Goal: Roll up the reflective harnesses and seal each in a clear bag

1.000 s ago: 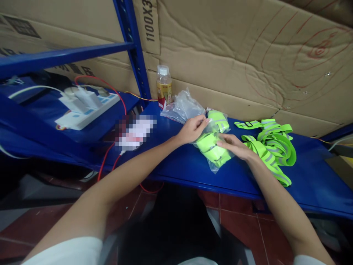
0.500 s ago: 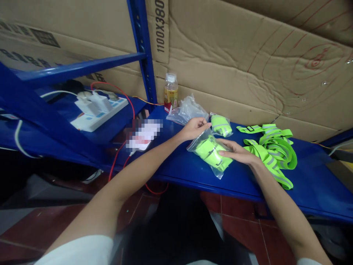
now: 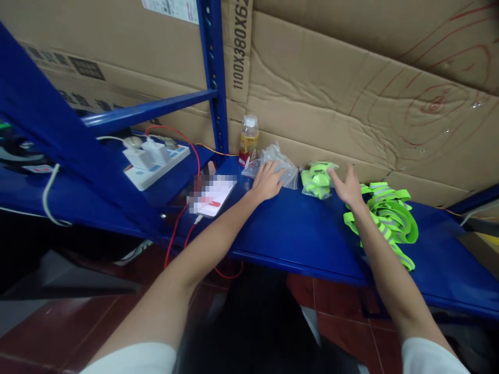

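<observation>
My left hand lies over the front of a pile of clear plastic bags, fingers stretched out and apart. My right hand is open at the back of the shelf, thumb and fingers spread, beside the packed bags. Those are clear bags holding folded neon-green reflective straps, stacked together, with the upper one close to my right thumb. Right of that hand a loose heap of green reflective straps with grey stripes lies on the blue shelf, partly hidden by my forearm.
A bottle with a white cap stands behind the empty bags. On the left lie a phone on a charging cable and a white power strip. A blue upright post and cardboard close off the back.
My right hand has let go of the filled bag, which now rests on the other packed bag at the back. My left hand has moved onto the clear bags. The view has shifted slightly.
</observation>
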`<action>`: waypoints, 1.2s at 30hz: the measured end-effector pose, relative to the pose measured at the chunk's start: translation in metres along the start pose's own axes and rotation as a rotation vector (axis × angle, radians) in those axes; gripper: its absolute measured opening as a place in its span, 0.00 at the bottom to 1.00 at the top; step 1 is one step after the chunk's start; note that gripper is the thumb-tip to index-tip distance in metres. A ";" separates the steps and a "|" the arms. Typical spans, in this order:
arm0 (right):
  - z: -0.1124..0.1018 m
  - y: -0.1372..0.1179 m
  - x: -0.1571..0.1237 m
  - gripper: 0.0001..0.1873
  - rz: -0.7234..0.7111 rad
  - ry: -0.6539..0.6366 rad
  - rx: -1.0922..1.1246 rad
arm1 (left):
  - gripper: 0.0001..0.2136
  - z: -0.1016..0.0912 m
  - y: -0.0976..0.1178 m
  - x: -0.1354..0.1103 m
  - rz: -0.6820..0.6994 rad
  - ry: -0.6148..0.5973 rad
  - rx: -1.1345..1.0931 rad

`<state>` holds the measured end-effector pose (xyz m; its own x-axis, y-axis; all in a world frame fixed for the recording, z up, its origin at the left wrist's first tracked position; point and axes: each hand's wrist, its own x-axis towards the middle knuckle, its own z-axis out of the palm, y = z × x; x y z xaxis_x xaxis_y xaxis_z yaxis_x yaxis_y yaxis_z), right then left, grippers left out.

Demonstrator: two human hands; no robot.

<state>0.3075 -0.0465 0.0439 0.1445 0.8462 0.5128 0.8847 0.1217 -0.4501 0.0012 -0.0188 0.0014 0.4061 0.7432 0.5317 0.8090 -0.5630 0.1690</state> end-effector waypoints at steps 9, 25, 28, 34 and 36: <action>0.014 0.003 -0.026 0.45 -0.298 -0.069 0.053 | 0.16 0.007 -0.006 0.008 0.043 -0.143 0.152; 0.025 -0.033 -0.035 0.42 -0.339 -0.075 -0.117 | 0.16 0.033 0.006 0.009 0.036 -0.066 0.015; -0.002 -0.019 -0.027 0.36 -0.287 -0.009 -0.097 | 0.15 0.028 0.003 0.012 -0.024 -0.010 -0.049; -0.032 0.061 0.008 0.19 -0.013 -0.083 -0.258 | 0.08 0.012 -0.007 0.015 -0.400 0.316 -0.288; -0.024 0.080 0.011 0.12 -0.062 -0.294 -0.241 | 0.06 0.012 -0.011 0.016 -0.471 0.433 -0.374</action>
<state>0.3904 -0.0402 0.0315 -0.0146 0.9579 0.2866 0.9717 0.0812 -0.2217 0.0038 0.0036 -0.0023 -0.2145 0.7709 0.5997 0.6260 -0.3628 0.6903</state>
